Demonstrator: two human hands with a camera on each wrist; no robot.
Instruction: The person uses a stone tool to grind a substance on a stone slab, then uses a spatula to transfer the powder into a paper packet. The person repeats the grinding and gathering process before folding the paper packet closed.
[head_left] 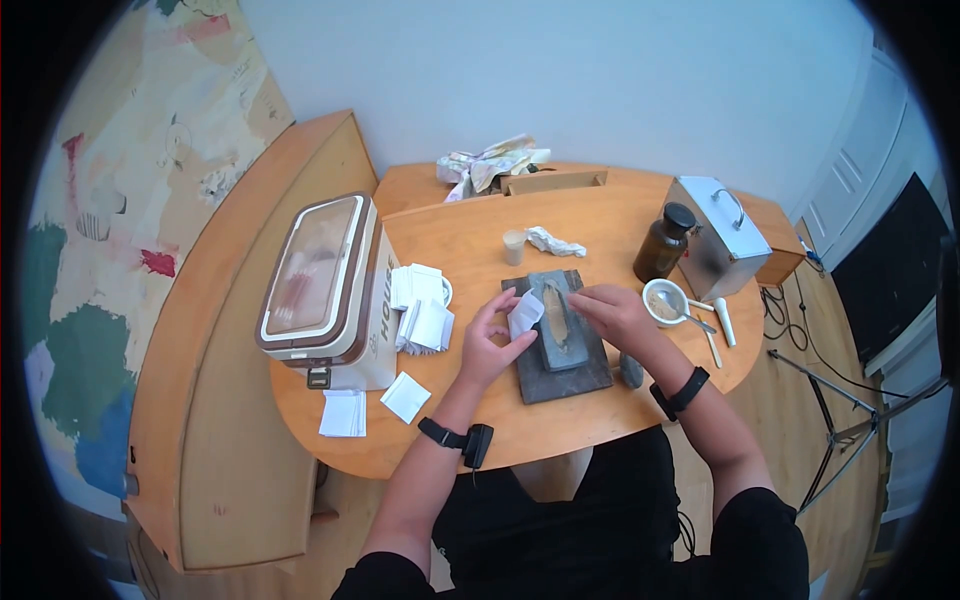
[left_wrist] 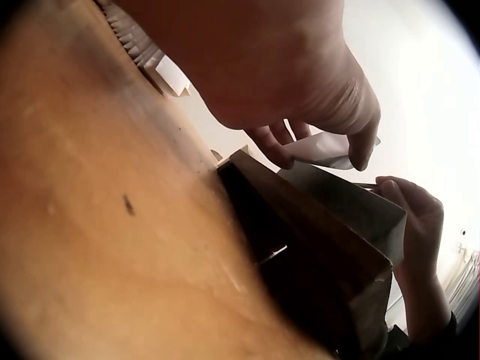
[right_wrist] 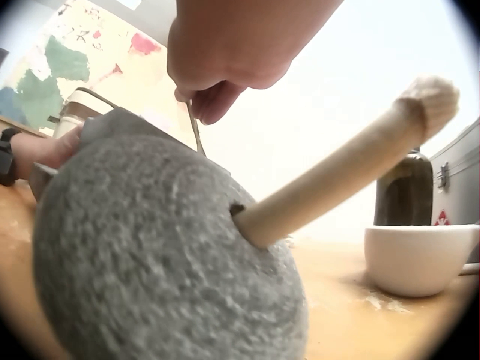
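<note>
A small folded white paper packet (head_left: 525, 313) is held by my left hand (head_left: 489, 345), thumb on one side and fingers on the other, beside the grey stone grinding trough (head_left: 566, 352). Tan powder (head_left: 554, 310) lies along the trough's hollow. Over its right edge, my right hand (head_left: 622, 318) pinches a thin flat tool (right_wrist: 196, 133); its tip is hidden in the head view. A grey stone grinding wheel (right_wrist: 157, 247) with a wooden handle (right_wrist: 330, 184) stands just right of the trough. Under the trough is a dark slab (head_left: 535, 388).
At right are a white bowl of powder with a spoon (head_left: 664, 303), a white pestle (head_left: 725, 322), a brown bottle (head_left: 662, 243) and a metal case (head_left: 722, 235). Paper stacks (head_left: 425, 325) lie beside a large box (head_left: 335, 290) at left. Behind stand a small cup (head_left: 514, 247) and crumpled tissue (head_left: 555, 243).
</note>
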